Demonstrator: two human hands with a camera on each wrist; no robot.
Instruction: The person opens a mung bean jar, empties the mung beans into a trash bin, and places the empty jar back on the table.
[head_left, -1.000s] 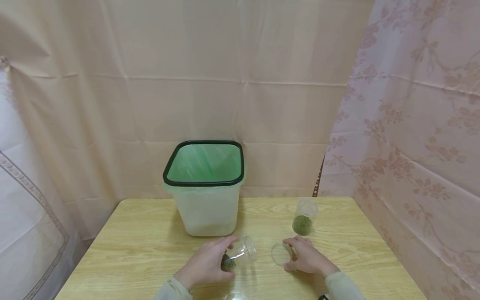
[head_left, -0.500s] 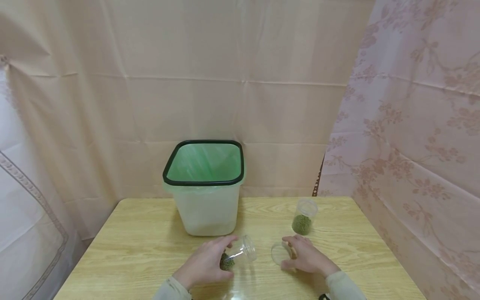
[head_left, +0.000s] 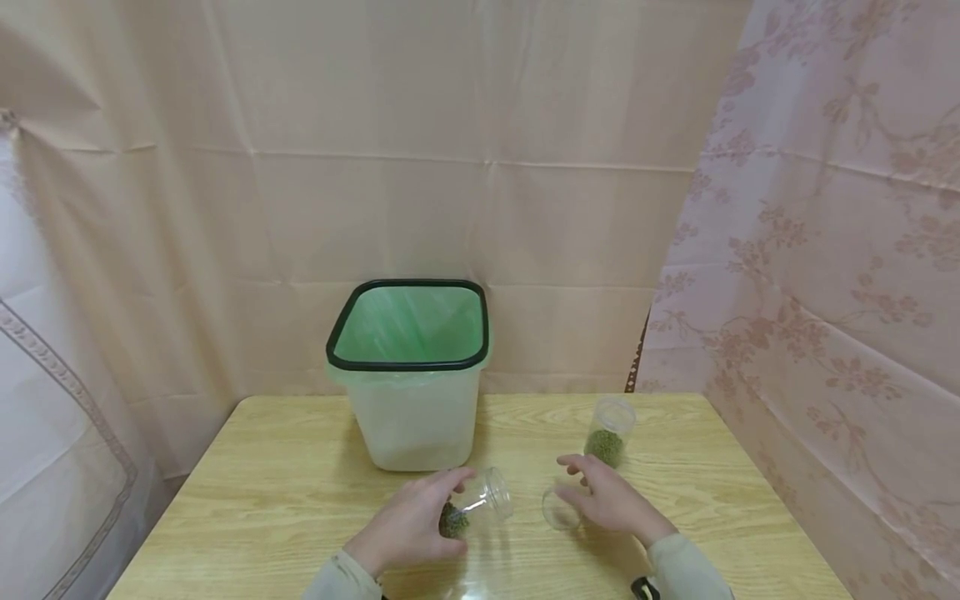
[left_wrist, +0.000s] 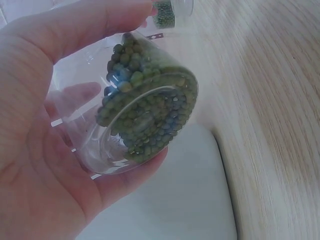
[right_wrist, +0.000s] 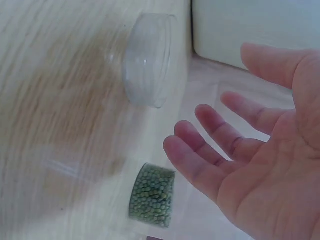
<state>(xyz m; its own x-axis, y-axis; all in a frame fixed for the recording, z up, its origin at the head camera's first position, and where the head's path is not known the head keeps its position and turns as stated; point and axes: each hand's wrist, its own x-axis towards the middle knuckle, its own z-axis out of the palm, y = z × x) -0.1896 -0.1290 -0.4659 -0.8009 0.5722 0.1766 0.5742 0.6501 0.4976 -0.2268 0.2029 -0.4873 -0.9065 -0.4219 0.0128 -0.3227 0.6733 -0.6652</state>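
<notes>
My left hand (head_left: 412, 518) grips a clear plastic jar (head_left: 480, 500), tipped on its side with its mouth to the right. Green mung beans (left_wrist: 150, 115) are heaped near the bottom of that jar, seen through the plastic in the left wrist view. A clear round lid (right_wrist: 147, 60) lies on the table to the right of the jar's mouth. Just above and beside the lid is my right hand (head_left: 609, 498), fingers loosely bent and holding nothing. A second clear jar (head_left: 610, 429) with beans in its lower part stands upright beyond the right hand.
A white bin (head_left: 420, 425) with a green liner and black rim stands at the back of the wooden table (head_left: 262, 500), left of centre. Beige and floral curtains (head_left: 360, 200) hang behind and to the sides.
My right hand has let go of the lid and lifted up away from it; the lid stays on the table. The left hand and its tilted jar have barely moved.
</notes>
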